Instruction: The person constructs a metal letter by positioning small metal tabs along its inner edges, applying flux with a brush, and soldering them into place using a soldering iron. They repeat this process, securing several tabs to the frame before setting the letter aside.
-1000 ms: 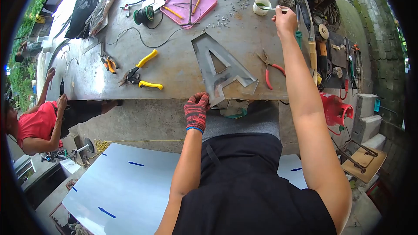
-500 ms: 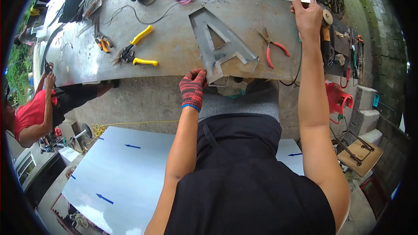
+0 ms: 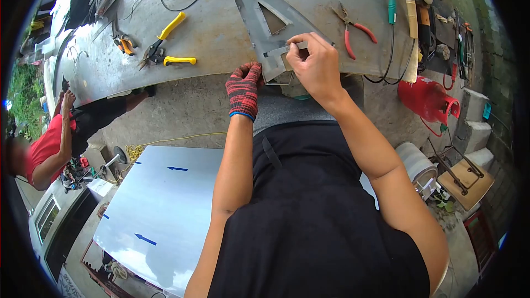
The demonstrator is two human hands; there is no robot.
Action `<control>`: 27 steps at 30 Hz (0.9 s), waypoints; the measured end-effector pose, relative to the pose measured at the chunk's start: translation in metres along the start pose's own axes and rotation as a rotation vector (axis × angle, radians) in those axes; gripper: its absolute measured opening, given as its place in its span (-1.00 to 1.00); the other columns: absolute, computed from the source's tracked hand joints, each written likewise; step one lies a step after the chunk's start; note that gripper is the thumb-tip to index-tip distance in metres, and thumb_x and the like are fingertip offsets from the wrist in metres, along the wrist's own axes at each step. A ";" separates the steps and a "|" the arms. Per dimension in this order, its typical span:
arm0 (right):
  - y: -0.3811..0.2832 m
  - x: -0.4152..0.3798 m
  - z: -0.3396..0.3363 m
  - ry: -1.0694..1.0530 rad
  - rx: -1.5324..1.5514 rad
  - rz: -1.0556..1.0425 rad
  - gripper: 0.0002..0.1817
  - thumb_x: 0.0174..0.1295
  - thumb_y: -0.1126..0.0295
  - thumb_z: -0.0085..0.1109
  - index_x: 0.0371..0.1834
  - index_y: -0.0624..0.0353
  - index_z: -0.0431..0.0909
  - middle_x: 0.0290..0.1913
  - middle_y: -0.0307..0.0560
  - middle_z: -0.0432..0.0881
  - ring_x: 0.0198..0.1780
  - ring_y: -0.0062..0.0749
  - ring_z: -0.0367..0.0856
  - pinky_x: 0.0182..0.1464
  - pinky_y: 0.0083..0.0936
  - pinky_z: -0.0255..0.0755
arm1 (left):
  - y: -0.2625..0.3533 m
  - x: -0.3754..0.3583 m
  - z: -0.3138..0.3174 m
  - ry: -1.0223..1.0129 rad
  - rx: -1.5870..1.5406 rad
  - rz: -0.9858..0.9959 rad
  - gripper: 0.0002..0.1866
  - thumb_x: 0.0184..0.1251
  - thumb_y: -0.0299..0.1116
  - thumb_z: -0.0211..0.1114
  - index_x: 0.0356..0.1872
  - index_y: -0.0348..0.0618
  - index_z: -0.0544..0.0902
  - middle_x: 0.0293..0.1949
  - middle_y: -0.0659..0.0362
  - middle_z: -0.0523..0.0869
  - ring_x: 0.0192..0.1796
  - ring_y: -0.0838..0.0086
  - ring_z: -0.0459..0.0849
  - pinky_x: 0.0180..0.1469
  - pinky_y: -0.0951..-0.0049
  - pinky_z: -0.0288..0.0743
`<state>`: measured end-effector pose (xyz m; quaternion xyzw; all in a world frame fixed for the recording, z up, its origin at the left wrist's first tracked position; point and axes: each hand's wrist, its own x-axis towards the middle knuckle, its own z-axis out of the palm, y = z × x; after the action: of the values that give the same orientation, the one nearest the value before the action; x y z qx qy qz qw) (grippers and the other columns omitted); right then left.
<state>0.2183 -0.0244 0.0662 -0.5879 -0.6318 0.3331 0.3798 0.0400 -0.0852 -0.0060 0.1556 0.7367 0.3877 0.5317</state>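
Note:
A hollow sheet-metal letter A lies on the metal table, its foot near the front edge. My left hand, in a red and black knit glove, pinches the left foot of the letter at the table edge. Bare and bent over the letter's right leg, my right hand grips a flat silver strip with a dark tip. That tip points left, across the lower part of the letter. Just right of the letter lie red-handled pliers.
Yellow-handled snips and orange-handled pliers lie left. A green-handled tool with a cord rests at right. A red tank stands beyond the table. Another person is at far left; a large shiny sheet lies behind.
My right hand has brought the strip from the table's far right down to the letter's lower part. My left hand keeps its hold on the foot. The view has shifted, uncovering the green-handled tool.

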 end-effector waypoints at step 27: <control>0.006 0.006 -0.006 0.038 -0.062 0.046 -0.91 0.21 0.50 0.33 -0.26 0.28 0.72 -0.34 0.07 0.73 -0.45 -0.17 0.73 -0.33 -0.30 0.57 | 0.001 0.000 0.001 0.005 -0.032 -0.015 -0.76 0.41 -0.27 0.49 -0.05 -0.18 0.76 -0.23 0.19 0.81 -0.30 0.50 0.73 -0.19 0.44 0.69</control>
<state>0.2262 -0.0180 0.0641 -0.6200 -0.6207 0.3109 0.3657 0.0409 -0.0843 -0.0054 0.1407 0.7328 0.3959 0.5353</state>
